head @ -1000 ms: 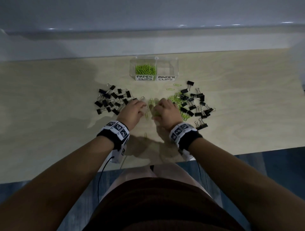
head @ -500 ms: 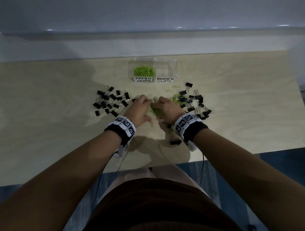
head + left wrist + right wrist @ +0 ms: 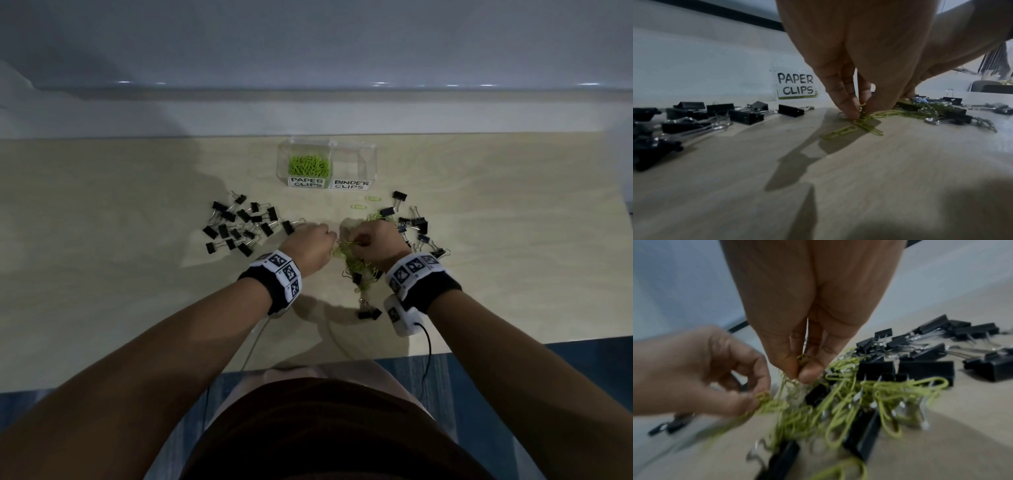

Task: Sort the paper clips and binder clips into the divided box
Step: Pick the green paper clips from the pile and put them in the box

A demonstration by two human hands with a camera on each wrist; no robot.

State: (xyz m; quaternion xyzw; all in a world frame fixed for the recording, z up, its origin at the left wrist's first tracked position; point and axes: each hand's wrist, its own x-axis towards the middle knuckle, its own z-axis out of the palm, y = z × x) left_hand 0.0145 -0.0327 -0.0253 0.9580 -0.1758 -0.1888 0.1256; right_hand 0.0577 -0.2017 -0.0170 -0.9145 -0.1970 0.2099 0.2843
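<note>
Head view, divided box point(image 3: 371, 161) labelled "PAPER CLIPS" and "BINDER CLIPS" on table point(image 3: 102, 274), left hand point(image 3: 308, 246) and right hand point(image 3: 376, 243) each pinching green paper clips point(image 3: 356, 265) between fingers point(image 3: 846, 104), black binder clips point(image 3: 236, 224) scattered either side.

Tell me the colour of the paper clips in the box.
Lime green paper clips; the head view shows them best.
</note>
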